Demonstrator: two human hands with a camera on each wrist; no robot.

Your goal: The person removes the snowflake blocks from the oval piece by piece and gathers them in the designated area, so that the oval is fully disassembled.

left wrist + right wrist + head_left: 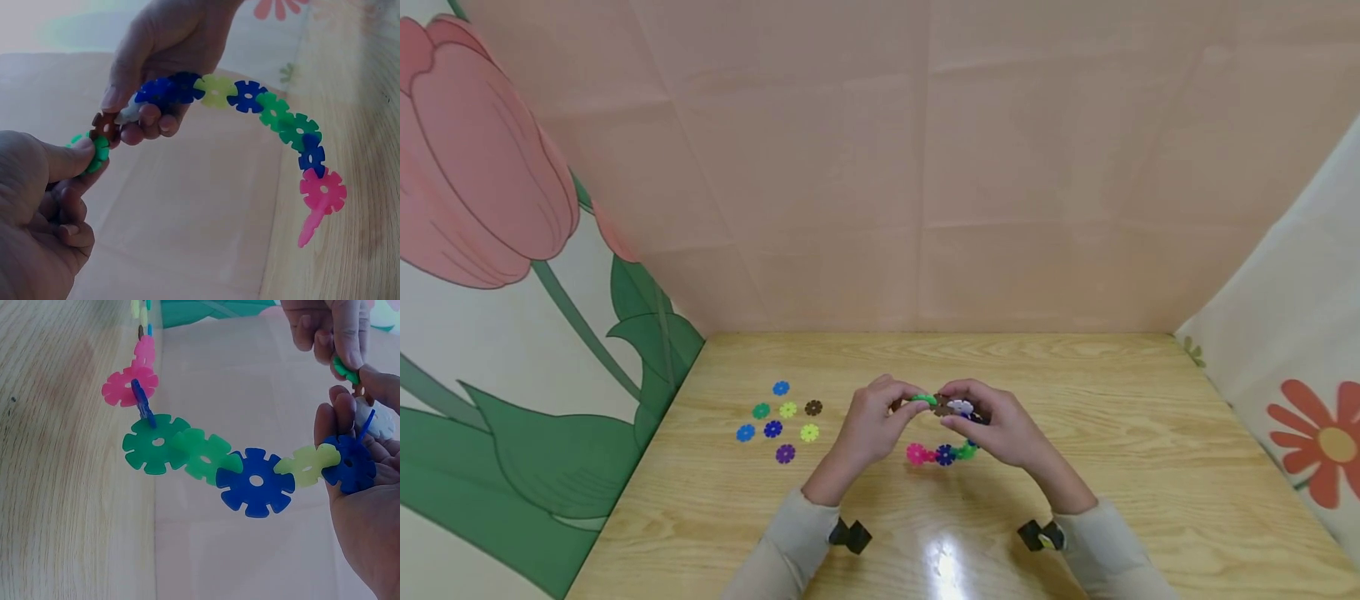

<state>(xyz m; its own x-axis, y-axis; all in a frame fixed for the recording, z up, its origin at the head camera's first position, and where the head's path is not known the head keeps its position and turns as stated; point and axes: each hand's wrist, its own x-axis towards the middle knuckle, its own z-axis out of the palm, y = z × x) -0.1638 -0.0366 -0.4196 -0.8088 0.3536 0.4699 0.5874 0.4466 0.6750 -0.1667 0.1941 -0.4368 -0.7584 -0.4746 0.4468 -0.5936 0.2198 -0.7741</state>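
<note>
My left hand point(871, 423) pinches a green notched flower disc point(100, 156) between thumb and fingers. This disc meets a brown disc point(104, 129), at the end of a chain of interlocked discs. My right hand point(1009, 427) grips the chain near the brown disc and a white disc point(374, 419). From the right hand the chain curves through blue, a yellow disc point(215, 91), blue and green discs point(157, 444) to pink discs point(323, 190) at its free end. Fingers partly hide the discs between the hands.
Several loose flower discs lie apart on the wooden table point(685, 517) at the left, among them a purple disc point(785, 453), a brown disc point(813, 407) and a blue disc point(781, 388). A pinkish cloth point(925, 167) hangs behind the table, with flower-printed cloths at both sides.
</note>
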